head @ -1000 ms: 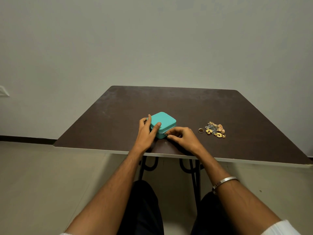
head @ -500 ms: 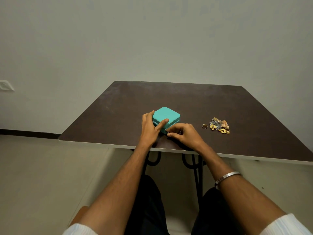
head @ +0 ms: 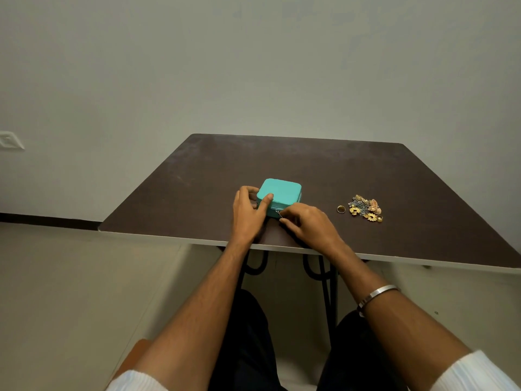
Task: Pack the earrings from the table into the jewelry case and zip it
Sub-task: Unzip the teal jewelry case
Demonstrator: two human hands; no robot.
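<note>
A small turquoise jewelry case (head: 282, 191) lies closed on the dark brown table (head: 310, 165), near its front edge. My left hand (head: 248, 213) grips the case's left side, thumb on the lid and fingers curled round the far corner. My right hand (head: 307, 225) pinches the metal zipper pull (head: 279, 214) at the case's front. A heap of gold and coloured earrings (head: 365, 208) sits on the table to the right, with a gold ring (head: 341, 209) beside it.
The table's front edge (head: 366, 253) runs just below my hands. Black metal legs (head: 329, 277) show under it. A pale wall stands behind, with a socket (head: 11, 140) at the far left.
The view has shifted slightly, so the table and case sit higher and further right in frame. Both hands stay on the case, the right one still at the zipper pull.
</note>
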